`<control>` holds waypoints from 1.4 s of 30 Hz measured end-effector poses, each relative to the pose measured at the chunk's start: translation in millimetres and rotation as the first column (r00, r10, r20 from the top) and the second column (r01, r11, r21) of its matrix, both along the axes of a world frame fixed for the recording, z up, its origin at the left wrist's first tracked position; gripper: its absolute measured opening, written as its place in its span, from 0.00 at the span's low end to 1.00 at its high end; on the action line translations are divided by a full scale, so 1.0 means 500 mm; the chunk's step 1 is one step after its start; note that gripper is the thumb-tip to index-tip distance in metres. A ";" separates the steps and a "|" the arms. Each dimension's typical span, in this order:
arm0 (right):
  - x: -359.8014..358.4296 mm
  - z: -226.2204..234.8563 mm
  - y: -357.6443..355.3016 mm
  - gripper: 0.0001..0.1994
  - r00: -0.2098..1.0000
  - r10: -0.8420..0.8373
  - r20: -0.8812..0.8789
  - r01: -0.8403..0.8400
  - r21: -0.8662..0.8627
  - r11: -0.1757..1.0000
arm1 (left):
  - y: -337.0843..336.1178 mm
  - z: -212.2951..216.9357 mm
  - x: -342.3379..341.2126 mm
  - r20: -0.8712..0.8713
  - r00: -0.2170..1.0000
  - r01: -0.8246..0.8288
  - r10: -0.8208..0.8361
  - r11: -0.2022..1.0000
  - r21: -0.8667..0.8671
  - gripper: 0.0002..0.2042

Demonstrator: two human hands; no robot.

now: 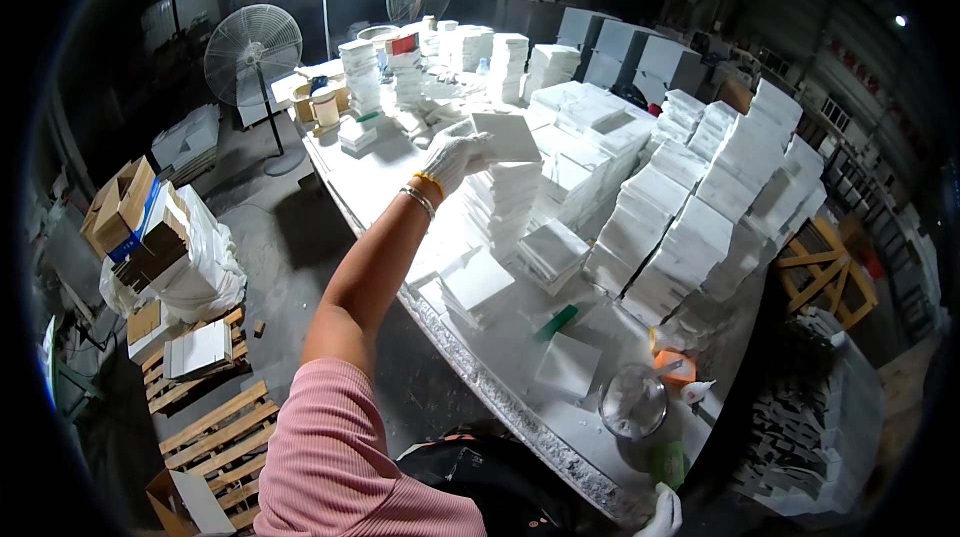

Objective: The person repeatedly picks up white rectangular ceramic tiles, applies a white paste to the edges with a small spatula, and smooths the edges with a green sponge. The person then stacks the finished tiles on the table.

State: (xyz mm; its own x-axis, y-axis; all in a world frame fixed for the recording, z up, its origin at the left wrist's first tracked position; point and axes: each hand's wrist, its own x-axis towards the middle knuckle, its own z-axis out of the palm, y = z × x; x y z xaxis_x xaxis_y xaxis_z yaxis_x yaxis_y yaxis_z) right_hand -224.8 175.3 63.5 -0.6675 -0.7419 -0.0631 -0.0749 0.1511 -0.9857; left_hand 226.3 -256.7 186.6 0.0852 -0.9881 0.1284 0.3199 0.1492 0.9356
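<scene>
My left hand (455, 159), in a white glove, is closed on the edge of a square white tile (507, 138). The tile is at the top of a tall stack of tiles (500, 202); whether it touches the stack I cannot tell. At the lower edge, my right hand (662, 515), also gloved, has its fingers on a flat green piece (667, 465) by the table's front edge. Just beyond it stands a clear bowl (633, 402) of white material with a tool lying across its rim. A single tile (569, 365) lies to the bowl's left, near a green strip (556, 323).
High, uneven tile stacks (680, 217) crowd the table's right side. An orange container (676, 367) and a white nozzle bottle (697, 391) stand by the bowl. The table's rough edge (470, 370) runs close to me. A fan (253, 49) and wooden pallets (215, 432) are at left.
</scene>
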 end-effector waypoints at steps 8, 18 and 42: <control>-0.008 0.015 0.013 0.14 0.991 -0.061 0.116 0.045 0.136 0.990 | -0.019 0.002 0.018 0.426 0.891 -0.169 0.156 0.986 -0.008 0.17; -0.001 -0.001 0.015 0.12 0.974 -0.040 0.222 0.017 0.106 0.994 | 0.022 -0.042 0.083 0.456 0.881 -0.066 0.130 0.986 -0.154 0.57; -0.031 -0.045 0.018 0.12 0.962 0.018 0.272 -0.056 0.131 0.990 | -0.022 -0.136 0.030 0.601 0.554 -0.247 0.576 0.803 -0.542 0.65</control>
